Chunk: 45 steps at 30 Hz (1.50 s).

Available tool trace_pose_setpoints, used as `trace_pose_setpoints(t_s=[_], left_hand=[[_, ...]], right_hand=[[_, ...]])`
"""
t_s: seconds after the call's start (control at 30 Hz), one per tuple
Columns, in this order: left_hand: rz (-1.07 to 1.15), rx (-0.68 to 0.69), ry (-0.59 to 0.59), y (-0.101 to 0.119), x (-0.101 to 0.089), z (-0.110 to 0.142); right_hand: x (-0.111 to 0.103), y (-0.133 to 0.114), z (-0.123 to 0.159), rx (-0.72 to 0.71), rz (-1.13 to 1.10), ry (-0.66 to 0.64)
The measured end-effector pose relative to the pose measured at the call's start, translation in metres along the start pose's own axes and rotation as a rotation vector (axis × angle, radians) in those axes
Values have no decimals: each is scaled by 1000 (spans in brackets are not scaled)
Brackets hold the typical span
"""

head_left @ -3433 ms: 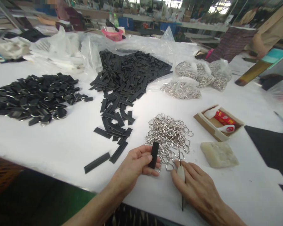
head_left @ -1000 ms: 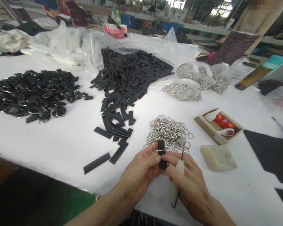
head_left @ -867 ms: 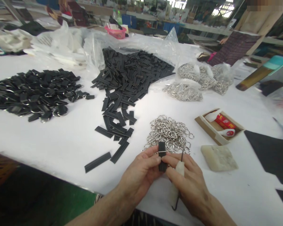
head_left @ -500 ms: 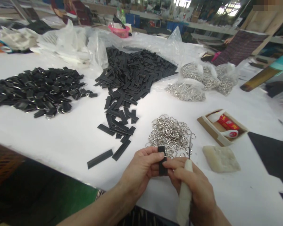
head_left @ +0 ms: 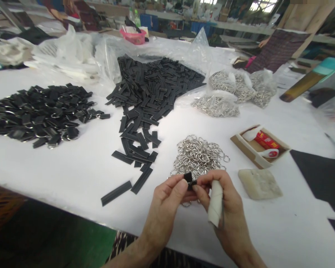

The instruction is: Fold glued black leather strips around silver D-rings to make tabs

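Note:
My hands meet low in the middle of the view, just in front of a loose heap of silver metal D-rings [head_left: 198,154]. Between their fingers, my left hand [head_left: 164,208] and my right hand [head_left: 226,203] pinch a short black strip [head_left: 188,180]. Most of the strip is hidden by my fingers, and I cannot tell whether a ring sits in it. My right hand also holds a thin metal pick with a white-wrapped handle [head_left: 215,203] against its fingers.
On the white table [head_left: 72,167] lie a large pile of black strips [head_left: 153,89], a heap of black tabs with rings [head_left: 39,115], and bagged rings [head_left: 216,106]. To the right are a cardboard tray [head_left: 259,147], a pale stone block [head_left: 259,184] and black sheet [head_left: 318,178].
My hands have closed together over the strip, which now shows much shorter between my fingers. The white-wrapped handle has swung upward and to the left.

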<state>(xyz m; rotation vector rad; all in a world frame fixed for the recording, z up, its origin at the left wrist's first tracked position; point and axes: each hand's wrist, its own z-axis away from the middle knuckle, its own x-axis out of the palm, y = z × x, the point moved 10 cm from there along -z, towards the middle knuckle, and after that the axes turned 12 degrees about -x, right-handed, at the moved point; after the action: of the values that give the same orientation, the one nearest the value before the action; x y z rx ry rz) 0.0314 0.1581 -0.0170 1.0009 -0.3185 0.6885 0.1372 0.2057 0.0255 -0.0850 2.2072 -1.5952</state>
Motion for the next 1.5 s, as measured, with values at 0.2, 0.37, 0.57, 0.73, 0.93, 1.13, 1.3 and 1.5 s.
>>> trace_pose_setpoints(t_s=[0.2, 0.37, 0.57, 0.73, 0.93, 1.13, 1.3, 1.5], left_hand=[[-114, -13, 84, 1, -3, 0], [-180, -16, 96, -2, -9, -1], [-241, -21, 120, 1, -12, 0], [-305, -5, 168, 5, -8, 3], [-554, 43, 185, 15, -3, 7], [-809, 240, 246, 42, 3, 14], [-549, -50, 63, 15, 7, 3], [-488, -39, 57, 12, 6, -2]], right_hand=[[6, 6, 0, 94, -63, -43], [7, 10, -2, 132, -121, -26], [2, 8, -1, 107, -171, 29], [4, -1, -7, 69, -225, 37], [1, -3, -4, 51, -142, 7], [-2, 0, -4, 60, -91, -29], [0, 0, -10, 81, -128, -22], [2, 9, -6, 171, -203, -5]])
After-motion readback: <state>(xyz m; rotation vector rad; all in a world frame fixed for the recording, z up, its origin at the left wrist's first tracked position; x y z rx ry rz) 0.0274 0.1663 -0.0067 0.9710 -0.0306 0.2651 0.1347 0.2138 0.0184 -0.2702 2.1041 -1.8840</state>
